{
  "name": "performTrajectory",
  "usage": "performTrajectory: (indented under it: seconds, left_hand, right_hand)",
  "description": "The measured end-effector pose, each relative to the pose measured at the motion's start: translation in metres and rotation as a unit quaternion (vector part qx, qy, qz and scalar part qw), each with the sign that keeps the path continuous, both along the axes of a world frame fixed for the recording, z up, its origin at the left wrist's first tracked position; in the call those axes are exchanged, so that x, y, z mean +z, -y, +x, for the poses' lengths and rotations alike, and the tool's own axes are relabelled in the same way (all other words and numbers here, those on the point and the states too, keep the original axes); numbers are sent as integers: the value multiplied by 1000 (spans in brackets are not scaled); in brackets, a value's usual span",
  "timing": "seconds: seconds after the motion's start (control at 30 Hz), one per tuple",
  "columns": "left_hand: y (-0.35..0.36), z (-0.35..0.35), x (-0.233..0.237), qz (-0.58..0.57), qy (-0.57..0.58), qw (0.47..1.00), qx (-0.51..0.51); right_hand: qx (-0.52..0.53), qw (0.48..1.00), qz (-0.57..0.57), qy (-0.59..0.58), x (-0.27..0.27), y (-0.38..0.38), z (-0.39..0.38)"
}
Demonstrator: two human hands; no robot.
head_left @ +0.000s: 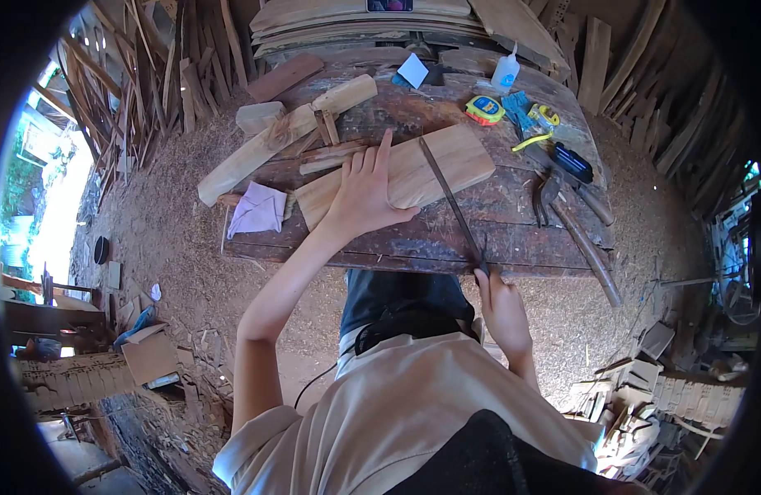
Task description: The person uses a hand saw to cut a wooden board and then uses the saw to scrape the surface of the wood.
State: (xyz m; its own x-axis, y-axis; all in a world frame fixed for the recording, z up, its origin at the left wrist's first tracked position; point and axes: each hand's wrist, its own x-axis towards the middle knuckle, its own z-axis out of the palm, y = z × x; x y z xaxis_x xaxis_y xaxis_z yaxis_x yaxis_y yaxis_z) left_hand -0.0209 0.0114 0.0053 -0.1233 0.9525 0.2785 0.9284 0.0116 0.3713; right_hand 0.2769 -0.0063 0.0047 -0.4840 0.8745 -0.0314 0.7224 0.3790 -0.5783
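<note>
A pale wooden board [450,161] lies at a slant across the worn workbench, close to its front edge. My left hand [365,194] rests flat on the board's left half, with the thumb and index finger stretched apart. Below the bench edge, my right hand [504,309] is closed around the handle of a hand saw [450,196]. Seen almost edge-on, the saw's long dark blade runs up and left across the board, to the right of my left hand. My right fingers mostly hide the handle.
On the bench's right are a hammer [582,243], a tape measure [484,110], a black case [572,162] and a white bottle [506,71]. A lilac cloth [257,208] and a long timber piece [256,157] lie left. Wood stacks surround the shavings-covered floor [182,206].
</note>
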Motion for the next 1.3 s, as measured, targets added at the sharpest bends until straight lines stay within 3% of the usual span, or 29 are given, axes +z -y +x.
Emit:
performTrajectory:
  seconds: [0.23,0.43,0.63,0.83,1.17,1.3]
  left_hand:
    - [-1,1,0,7,-19,1000,-9]
    - [-1,0,-2,14,-12,1000,3]
    - [-2,0,-3,13,-28,999,-13]
    - [0,1,-3,21,-13,999,-24]
    - [1,2,-2,30,-17,999,-29]
    - [1,1,-2,31,-27,999,-33]
  right_hand:
    - [-3,999,-24,30,3,1,-3]
    - [-2,999,35,-23,-10,-7,-15]
    - [-13,998,-22,55,3,12,8]
    - [0,999,6,33,-3,-10,-31]
    - [-3,999,-21,31,8,7,-3]
    - [2,999,25,38,3,-8,-32]
